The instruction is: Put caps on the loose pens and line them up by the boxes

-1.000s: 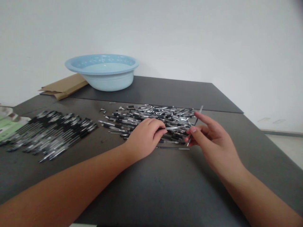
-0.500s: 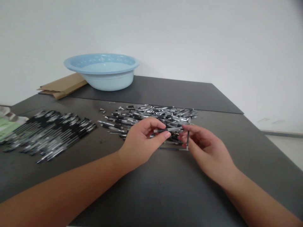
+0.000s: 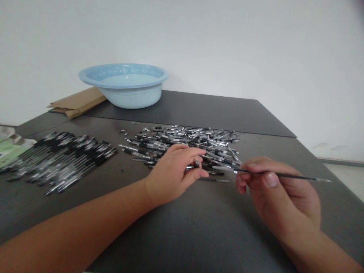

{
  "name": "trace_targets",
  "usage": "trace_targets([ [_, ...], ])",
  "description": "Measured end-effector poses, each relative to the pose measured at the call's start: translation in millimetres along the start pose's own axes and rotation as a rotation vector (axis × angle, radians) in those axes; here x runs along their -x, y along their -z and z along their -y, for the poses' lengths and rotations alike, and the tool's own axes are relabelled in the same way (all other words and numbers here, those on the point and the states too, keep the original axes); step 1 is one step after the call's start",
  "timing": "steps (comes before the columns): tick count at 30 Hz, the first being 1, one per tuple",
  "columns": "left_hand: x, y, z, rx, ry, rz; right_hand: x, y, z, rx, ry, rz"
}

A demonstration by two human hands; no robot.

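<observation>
My left hand (image 3: 173, 174) is at the near edge of a loose heap of pens and pen parts (image 3: 159, 141). Its fingers curl round a pen barrel (image 3: 196, 163), of which only a dark end shows; its thumb and index finger are spread. Held apart to the right, my right hand (image 3: 280, 193) pinches a thin black pen refill (image 3: 295, 176) between thumb and fingers. This refill lies nearly level, with a clear end pointing right and a pale tip pointing at the heap. Another refill (image 3: 216, 180) rests on the table just before the heap.
Pens (image 3: 76, 157) lie side by side in a bundle at the left, beside a green and white packet (image 3: 13, 146). A light blue basin (image 3: 133, 96) stands at the back, next to a brown folded cardboard piece (image 3: 78, 102). A white wall rises behind the dark table (image 3: 176, 235).
My right hand has moved right and nearer, away from my left hand; the refill has turned from upright to nearly level. My left thumb and index finger have spread, and the barrel has tilted.
</observation>
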State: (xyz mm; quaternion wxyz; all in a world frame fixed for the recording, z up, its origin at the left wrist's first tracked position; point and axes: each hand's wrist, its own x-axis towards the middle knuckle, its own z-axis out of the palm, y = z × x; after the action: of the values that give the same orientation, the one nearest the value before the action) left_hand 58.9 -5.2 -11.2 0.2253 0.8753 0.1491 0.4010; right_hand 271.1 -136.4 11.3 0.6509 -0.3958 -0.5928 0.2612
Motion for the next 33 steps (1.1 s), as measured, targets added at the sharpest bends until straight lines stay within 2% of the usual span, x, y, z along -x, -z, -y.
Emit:
trace_targets([
  [5, -6, 3.9, 0, -0.077, -0.087, 0.055, 3, 2, 5, 0.083, 0.037, 0.169],
  [10, -8, 4.2, -3, -0.068, -0.134, 0.082, 5, 4, 8, 0.105, 0.052, 0.158],
  [17, -6, 3.1, 0, -0.048, -0.130, 0.093, 0, 6, 7, 0.305, 0.063, 0.159],
  [19, -5, 3.3, 0, -0.048, -0.124, 0.115, -2, 6, 6, 0.337, 0.074, 0.188],
  [21, -5, 3.3, -1, -0.054, -0.117, 0.152, -3, 5, 2, 0.363, 0.073, 0.271],
  [24, -2, 2.3, -6, -0.061, -0.110, 0.195, -2, 4, -4, 0.390, -0.034, 0.386],
  [28, 3, -0.9, -15, -0.030, -0.054, 0.143, -2, 14, -8, 0.408, -0.219, 0.489],
  [33, 9, -4.1, -18, 0.028, -0.035, 0.080, -12, 30, -14, 0.495, -0.280, 0.634],
])
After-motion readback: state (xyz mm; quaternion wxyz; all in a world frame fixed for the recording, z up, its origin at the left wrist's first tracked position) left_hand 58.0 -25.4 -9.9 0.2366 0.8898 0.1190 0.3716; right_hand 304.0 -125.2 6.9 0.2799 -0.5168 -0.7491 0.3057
